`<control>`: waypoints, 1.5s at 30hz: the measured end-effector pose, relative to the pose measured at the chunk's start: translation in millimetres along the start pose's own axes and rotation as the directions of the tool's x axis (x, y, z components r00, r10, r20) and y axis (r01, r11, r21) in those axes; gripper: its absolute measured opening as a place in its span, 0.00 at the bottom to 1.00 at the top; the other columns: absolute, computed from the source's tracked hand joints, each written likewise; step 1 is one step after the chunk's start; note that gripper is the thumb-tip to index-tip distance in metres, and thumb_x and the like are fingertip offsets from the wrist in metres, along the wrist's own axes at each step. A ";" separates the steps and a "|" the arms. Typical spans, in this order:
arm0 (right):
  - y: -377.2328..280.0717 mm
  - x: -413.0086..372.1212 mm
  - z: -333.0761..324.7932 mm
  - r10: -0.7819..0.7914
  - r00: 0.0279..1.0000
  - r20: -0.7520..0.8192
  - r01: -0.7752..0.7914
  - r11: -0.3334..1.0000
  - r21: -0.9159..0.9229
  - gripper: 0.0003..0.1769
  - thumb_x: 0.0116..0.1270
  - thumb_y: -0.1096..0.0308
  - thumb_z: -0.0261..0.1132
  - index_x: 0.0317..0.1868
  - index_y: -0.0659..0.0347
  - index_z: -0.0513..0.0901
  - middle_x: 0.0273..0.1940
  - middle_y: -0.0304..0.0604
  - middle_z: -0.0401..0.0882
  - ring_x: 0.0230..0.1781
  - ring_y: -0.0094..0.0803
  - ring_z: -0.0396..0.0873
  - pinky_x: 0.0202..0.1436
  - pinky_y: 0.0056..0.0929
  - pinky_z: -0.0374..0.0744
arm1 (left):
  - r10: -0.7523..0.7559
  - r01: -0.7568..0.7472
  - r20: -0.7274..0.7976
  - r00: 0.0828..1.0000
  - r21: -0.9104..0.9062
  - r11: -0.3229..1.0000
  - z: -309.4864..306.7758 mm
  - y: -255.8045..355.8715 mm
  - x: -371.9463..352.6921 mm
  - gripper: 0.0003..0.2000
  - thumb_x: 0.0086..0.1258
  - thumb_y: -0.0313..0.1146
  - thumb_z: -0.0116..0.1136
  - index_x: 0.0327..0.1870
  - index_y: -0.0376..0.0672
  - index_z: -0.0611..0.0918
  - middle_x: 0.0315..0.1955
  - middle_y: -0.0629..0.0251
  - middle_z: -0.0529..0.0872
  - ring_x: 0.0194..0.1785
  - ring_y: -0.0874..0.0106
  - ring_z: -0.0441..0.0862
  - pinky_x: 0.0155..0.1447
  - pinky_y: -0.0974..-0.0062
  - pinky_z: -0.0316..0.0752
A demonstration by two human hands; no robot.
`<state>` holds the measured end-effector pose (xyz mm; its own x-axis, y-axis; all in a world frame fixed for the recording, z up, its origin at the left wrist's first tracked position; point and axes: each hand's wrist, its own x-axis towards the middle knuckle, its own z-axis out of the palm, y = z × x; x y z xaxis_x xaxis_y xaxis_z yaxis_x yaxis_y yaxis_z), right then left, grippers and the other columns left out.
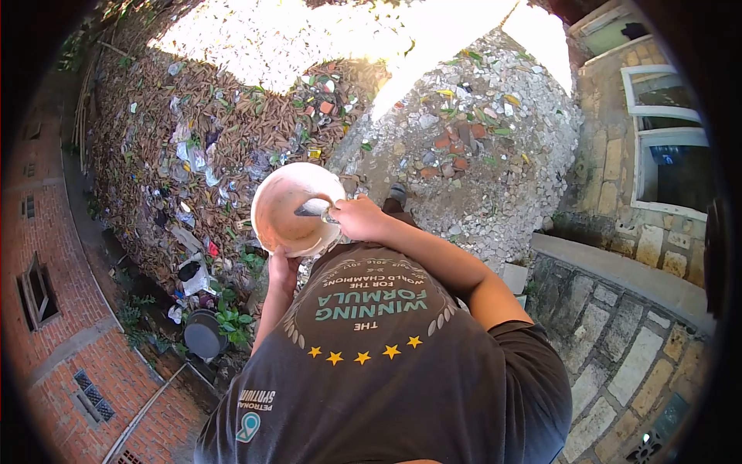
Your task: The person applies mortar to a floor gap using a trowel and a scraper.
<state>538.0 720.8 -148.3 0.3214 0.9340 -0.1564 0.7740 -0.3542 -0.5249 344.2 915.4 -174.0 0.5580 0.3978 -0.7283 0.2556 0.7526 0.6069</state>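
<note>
A whitish bucket [267,203] with a pinkish-brown stained inside is in front of my body, its open mouth facing up toward me. My left hand [283,268] grips its near rim at the lower left. In my right hand [362,218], at the bucket's right rim, is a small trowel [312,207]. The trowel's grey metal blade points left into the bucket, and my closed fingers hide most of its handle. A thin brownish layer coats the bucket's bottom and inner wall.
Dry leaves and litter [193,158] cover the ground at left. Rubble with broken bricks [456,147] lies ahead right. A stone wall [618,340] with white window frames [635,166] stands right, a brick wall [58,232] left. A dark round basin [205,333] sits lower left.
</note>
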 end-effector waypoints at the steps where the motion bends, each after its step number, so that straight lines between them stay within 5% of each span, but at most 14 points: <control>1: 4.8 3.1 -4.3 -0.005 1.000 -0.001 0.005 1.000 0.001 0.16 0.58 0.65 0.67 0.48 0.55 0.81 0.40 0.40 0.79 0.42 0.38 0.84 0.45 0.47 0.74 | 0.039 -0.039 -0.025 0.999 0.014 0.999 8.2 1.9 0.2 0.25 0.67 0.28 0.45 0.67 0.32 0.66 0.59 0.50 0.78 0.57 0.57 0.83 0.60 0.60 0.82; 8: 48.0 19.6 -38.3 -0.006 1.000 0.020 0.005 0.999 0.036 0.23 0.56 0.65 0.69 0.54 0.56 0.82 0.44 0.42 0.80 0.43 0.38 0.84 0.48 0.46 0.75 | 0.089 -0.090 -0.033 0.996 -0.047 0.995 51.5 10.0 23.1 0.24 0.67 0.26 0.45 0.66 0.32 0.66 0.57 0.51 0.79 0.55 0.58 0.83 0.58 0.59 0.82; 22: 191.5 -7.7 -112.5 0.316 0.942 0.108 -0.325 0.942 0.077 0.24 0.62 0.59 0.66 0.57 0.59 0.81 0.49 0.49 0.81 0.49 0.45 0.84 0.55 0.46 0.80 | 0.021 -0.026 0.056 0.998 0.084 0.996 201.3 0.9 102.7 0.28 0.64 0.22 0.49 0.68 0.41 0.65 0.55 0.59 0.78 0.53 0.63 0.82 0.55 0.65 0.82; 24: 207.9 -13.2 -109.2 0.328 0.942 -0.065 -0.304 0.921 0.244 0.21 0.62 0.58 0.66 0.52 0.61 0.84 0.51 0.51 0.83 0.50 0.45 0.84 0.52 0.44 0.81 | 0.009 -0.015 0.072 0.997 0.083 0.996 207.3 1.0 119.3 0.28 0.64 0.22 0.49 0.68 0.40 0.65 0.55 0.59 0.78 0.54 0.64 0.82 0.55 0.67 0.82; 27: 233.2 -9.8 -103.0 0.345 0.918 -0.196 -0.264 0.900 0.348 0.24 0.63 0.56 0.67 0.55 0.60 0.83 0.54 0.50 0.83 0.52 0.46 0.83 0.55 0.44 0.80 | 0.023 -0.043 0.118 0.993 0.167 0.985 222.5 12.4 136.6 0.29 0.64 0.25 0.47 0.69 0.33 0.62 0.60 0.49 0.75 0.61 0.55 0.79 0.66 0.56 0.77; 30: 253.7 1.0 -105.1 0.362 0.910 -0.202 -0.254 0.872 0.418 0.25 0.64 0.55 0.67 0.57 0.59 0.83 0.51 0.52 0.84 0.50 0.49 0.83 0.55 0.44 0.80 | -0.043 0.032 0.167 0.985 0.063 0.997 230.5 21.9 157.0 0.27 0.63 0.23 0.48 0.67 0.37 0.66 0.57 0.57 0.78 0.55 0.63 0.82 0.59 0.66 0.80; 33: 273.5 20.8 -120.0 0.397 0.917 -0.045 -0.314 0.786 0.532 0.24 0.64 0.55 0.68 0.57 0.58 0.84 0.45 0.55 0.86 0.48 0.50 0.84 0.54 0.43 0.80 | -0.076 0.075 0.214 0.974 0.012 0.997 236.7 36.1 187.3 0.28 0.63 0.23 0.48 0.68 0.36 0.66 0.58 0.55 0.78 0.57 0.60 0.82 0.62 0.64 0.79; 36: 293.0 43.2 -122.1 0.443 0.891 -0.095 -0.282 0.705 0.650 0.23 0.65 0.54 0.68 0.55 0.59 0.84 0.43 0.56 0.86 0.45 0.50 0.85 0.52 0.43 0.80 | -0.087 0.068 0.194 0.977 0.104 0.992 243.7 47.4 226.4 0.28 0.64 0.25 0.45 0.69 0.31 0.64 0.63 0.48 0.75 0.63 0.54 0.78 0.70 0.55 0.73; 39: 308.8 70.3 -132.3 0.516 0.856 0.002 -0.402 0.664 0.630 0.26 0.67 0.56 0.67 0.60 0.62 0.81 0.51 0.55 0.85 0.51 0.46 0.85 0.55 0.38 0.79 | -0.040 0.019 0.182 0.983 0.119 0.993 256.6 66.9 264.9 0.30 0.63 0.23 0.45 0.70 0.32 0.62 0.62 0.47 0.75 0.60 0.52 0.80 0.62 0.52 0.80; 42: 326.1 100.0 -125.2 0.568 0.817 -0.105 -0.380 0.666 0.642 0.25 0.68 0.56 0.67 0.60 0.62 0.81 0.52 0.54 0.85 0.53 0.44 0.84 0.57 0.37 0.78 | -0.043 0.007 0.193 0.980 0.184 0.983 270.6 94.8 296.6 0.29 0.63 0.22 0.46 0.69 0.34 0.63 0.61 0.47 0.75 0.59 0.52 0.81 0.59 0.52 0.81; 45: 337.8 119.9 -144.0 0.553 0.832 -0.052 -0.369 0.621 0.692 0.26 0.68 0.56 0.66 0.60 0.63 0.81 0.53 0.54 0.85 0.54 0.44 0.84 0.58 0.38 0.77 | -0.019 -0.024 0.196 0.980 0.216 0.976 277.9 117.6 333.5 0.27 0.62 0.22 0.47 0.66 0.32 0.65 0.59 0.48 0.77 0.57 0.53 0.82 0.58 0.54 0.82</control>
<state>916.5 706.3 -223.9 0.7235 0.5787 -0.3765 -0.0158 -0.5314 -0.8470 779.8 990.7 -257.0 0.6966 0.2727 -0.6636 0.4067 0.6119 0.6783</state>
